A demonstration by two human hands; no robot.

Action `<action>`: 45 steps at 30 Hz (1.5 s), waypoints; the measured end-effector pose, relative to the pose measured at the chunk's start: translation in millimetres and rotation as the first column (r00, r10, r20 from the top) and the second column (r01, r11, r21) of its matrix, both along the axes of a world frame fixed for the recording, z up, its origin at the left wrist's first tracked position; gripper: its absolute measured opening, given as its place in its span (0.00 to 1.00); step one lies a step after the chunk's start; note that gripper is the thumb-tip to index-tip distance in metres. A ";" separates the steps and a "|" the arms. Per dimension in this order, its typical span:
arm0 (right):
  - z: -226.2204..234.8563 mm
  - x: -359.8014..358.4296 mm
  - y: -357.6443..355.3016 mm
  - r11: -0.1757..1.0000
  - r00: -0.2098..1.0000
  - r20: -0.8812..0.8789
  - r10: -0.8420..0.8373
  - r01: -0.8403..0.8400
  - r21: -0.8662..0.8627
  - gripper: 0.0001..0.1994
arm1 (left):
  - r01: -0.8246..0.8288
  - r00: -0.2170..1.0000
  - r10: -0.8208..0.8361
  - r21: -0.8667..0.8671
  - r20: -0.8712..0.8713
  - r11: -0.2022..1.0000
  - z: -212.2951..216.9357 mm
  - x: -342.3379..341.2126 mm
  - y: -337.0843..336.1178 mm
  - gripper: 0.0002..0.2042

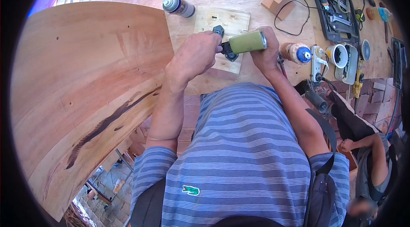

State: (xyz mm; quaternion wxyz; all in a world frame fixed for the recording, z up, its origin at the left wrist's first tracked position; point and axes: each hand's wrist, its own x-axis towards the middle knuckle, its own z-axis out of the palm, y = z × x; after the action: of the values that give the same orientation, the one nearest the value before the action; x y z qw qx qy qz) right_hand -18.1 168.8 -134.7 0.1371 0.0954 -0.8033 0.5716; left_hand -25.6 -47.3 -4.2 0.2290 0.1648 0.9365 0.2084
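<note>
Above a small plywood board on the workbench, my left hand is closed, its fingertips at a black fitting. Part of the fitting is hidden behind the fingers. Dark rounded lobes with bolt-like heads show on both sides of it. An olive-green box-shaped body with a shiny metal end extends rightward from the black fitting. Around that metal end my right hand is wrapped, its far fingers partly hidden. Just beyond the board's left corner stands a spray can with a thin red straw.
A large curved plywood sheet fills the left. To the right are wood blocks, a cable, a bottle with a blue cap, a power strip, a white cup and an open tool case. Another person sits at lower right.
</note>
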 end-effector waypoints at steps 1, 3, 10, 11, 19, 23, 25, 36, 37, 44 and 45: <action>0.8 0.0 -0.4 1.000 1.000 -0.006 0.002 -0.002 0.002 0.13 | -0.006 1.000 0.006 0.004 0.014 1.000 2.1 -0.4 0.3 0.06; 1.4 -0.1 -0.6 1.000 1.000 -0.018 0.008 -0.008 0.005 0.14 | -0.003 1.000 0.003 0.017 0.006 1.000 -0.1 -0.5 -1.2 0.06; -4.6 0.7 2.2 1.000 0.999 0.033 -0.019 0.019 0.007 0.13 | -0.080 0.991 0.089 0.086 -0.104 0.993 -4.3 2.3 4.4 0.07; -6.3 1.2 4.3 1.000 0.999 0.051 -0.016 0.014 0.025 0.13 | -0.097 0.984 0.112 0.107 -0.141 0.990 -5.9 4.8 5.6 0.06; -7.9 -1.9 7.0 0.999 0.996 0.078 -0.052 0.053 -0.011 0.13 | -0.179 0.830 0.335 0.354 -0.447 0.918 -37.8 25.3 27.3 0.04; -12.6 0.8 10.6 0.998 0.990 0.136 -0.046 0.053 -0.045 0.14 | -0.139 0.767 0.362 0.413 -0.530 0.900 -49.9 26.3 36.3 0.04; -13.5 1.6 11.3 0.997 0.987 0.153 -0.045 0.055 -0.059 0.14 | -0.139 0.768 0.348 0.390 -0.538 0.910 -50.6 27.3 40.0 0.06; -22.5 2.9 15.3 0.973 0.958 0.285 -0.035 0.098 -0.208 0.15 | -0.278 0.797 0.535 0.617 -0.280 0.737 -58.0 18.4 36.7 0.11; -26.1 3.5 16.4 0.974 0.959 0.279 -0.038 0.098 -0.205 0.15 | -0.259 0.788 0.535 0.625 -0.305 0.737 -61.0 15.8 38.2 0.10; -21.8 3.6 15.6 0.981 0.967 0.252 -0.029 0.076 -0.178 0.15 | -0.256 0.838 0.494 0.632 -0.231 0.731 -65.7 6.9 36.5 0.06; -22.3 3.1 15.9 0.981 0.969 0.245 -0.030 0.076 -0.177 0.15 | -0.230 0.853 0.465 0.628 -0.238 0.744 -66.2 5.6 35.7 0.06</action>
State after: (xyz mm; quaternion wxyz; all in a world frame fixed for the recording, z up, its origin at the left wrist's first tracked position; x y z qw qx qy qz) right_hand -15.0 184.7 -157.0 0.0621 -0.0094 -0.7598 0.6472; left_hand -20.1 -11.6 -70.4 -0.0619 0.0823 0.8678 0.4861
